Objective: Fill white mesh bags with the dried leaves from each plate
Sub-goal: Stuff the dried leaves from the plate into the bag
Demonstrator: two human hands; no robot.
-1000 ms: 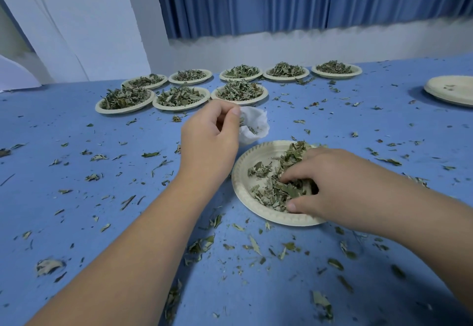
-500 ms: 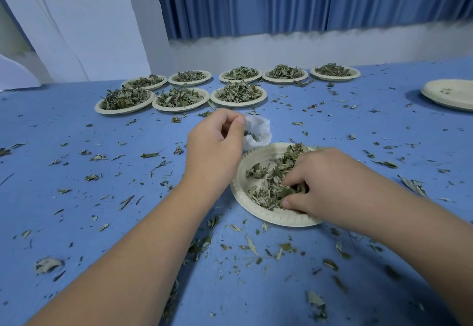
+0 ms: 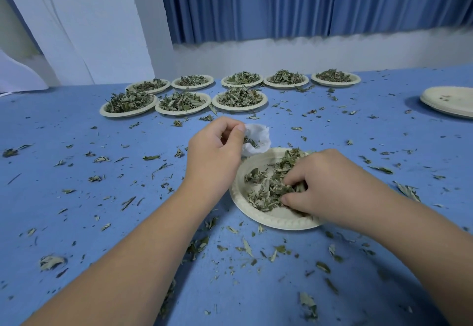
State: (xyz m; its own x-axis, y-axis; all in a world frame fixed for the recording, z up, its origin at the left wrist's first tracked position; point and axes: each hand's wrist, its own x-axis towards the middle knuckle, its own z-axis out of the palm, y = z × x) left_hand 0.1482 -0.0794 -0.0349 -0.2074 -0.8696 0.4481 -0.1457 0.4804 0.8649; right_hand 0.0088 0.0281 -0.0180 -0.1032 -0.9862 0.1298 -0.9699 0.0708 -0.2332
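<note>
Our left hand (image 3: pixel 215 156) pinches the rim of the white mesh bag (image 3: pixel 259 133) between thumb and curled fingers. The bag's mouth is held open and turned towards the near plate (image 3: pixel 281 224), just beyond that plate's far edge. We judge it is held this close so that each pinch has only a short way to travel. A few leaves already show inside the mouth; how full the bag is we cannot tell.

Our right hand (image 3: pixel 325 184) is down in the near plate, fingers and thumb curled round a clump of the dried leaves (image 3: pixel 266 190), palm turned down over the plate's right side. The clump looks gathered but not yet lifted.

The plate lies flat on the blue surface (image 3: pixel 76 197), directly in front of us and between our forearms, so both hands reach it easily. About half of its floor is bare, so this plate seems partly emptied.

Eight full plates (image 3: pixel 180 113) wait in two rows at the back, well apart from the work. A stack of empty plates (image 3: pixel 450 105) sits far off to the right. Scattered bits (image 3: pixel 247 245) litter the surface all round. The leaves are light and brittle, and a loose pinch is likely to shed more of them on the way to the bag.
</note>
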